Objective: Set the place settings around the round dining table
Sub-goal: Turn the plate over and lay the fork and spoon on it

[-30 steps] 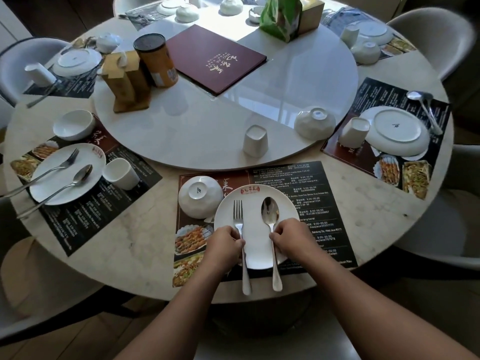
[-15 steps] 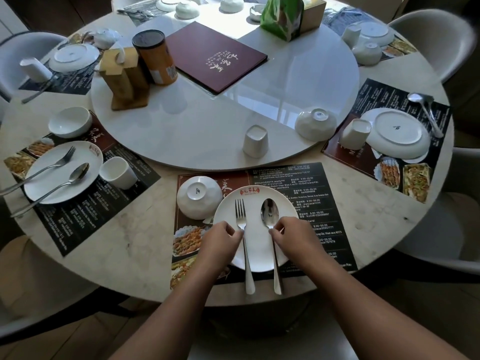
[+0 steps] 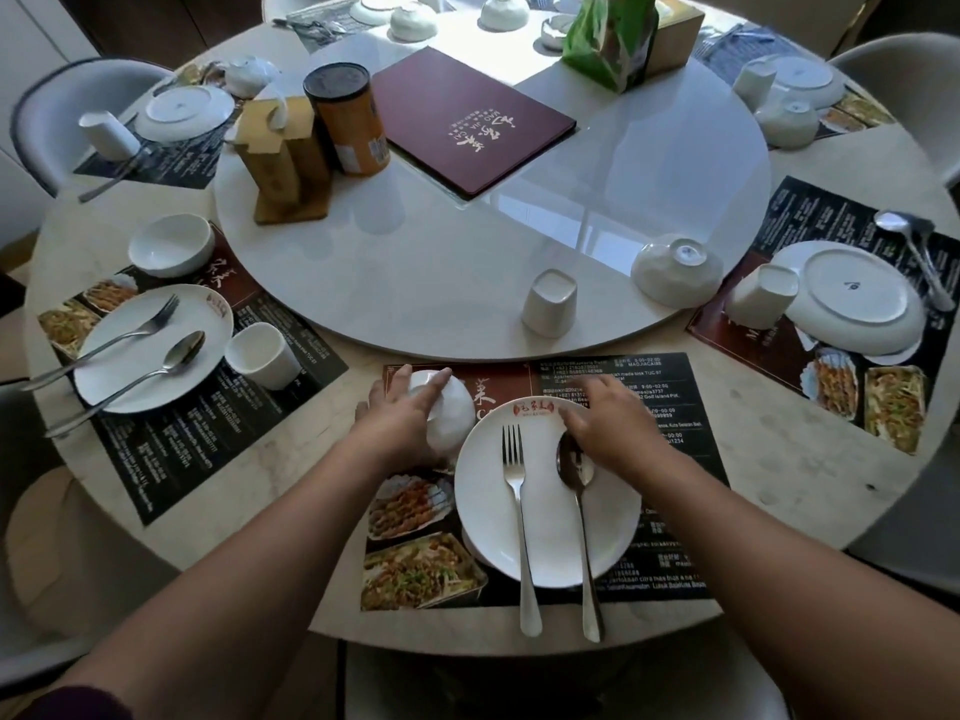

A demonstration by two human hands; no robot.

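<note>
Six placemats ring the round counter [image 3: 789, 485], each carrying one white plate. On the near placemat [image 3: 685, 387], the near plate [image 3: 545, 537] holds one fork [image 3: 514, 491] and one spoon [image 3: 582, 532] side by side, their handles overhanging toward the person. The left hand [image 3: 400, 428] is clamped over an upturned bowl [image 3: 454, 413] just beside the plate's far-left rim, with the thumb on one side and the fingers curved over the top. The right hand [image 3: 608, 423] is above the plate's far edge, fingers loosely apart and holding nothing. Whether its fingertips touch the spoon cannot be told.

Five cups can be counted. One upturned cup [image 3: 549, 304] stands on the white turntable [image 3: 467, 262], and four other settings have one each. The left plate [image 3: 150, 350] also carries one fork and one spoon. The right plate [image 3: 852, 298] lies upside down, and the cutlery beside it overlaps too much to count. The turntable also bears one turntable bowl [image 3: 675, 272], one maroon menu [image 3: 467, 119], one orange canister [image 3: 348, 122], one wooden holder [image 3: 280, 158] and one green bag [image 3: 608, 39]. The farthest settings are washed out by glare and cropped at the top.
</note>
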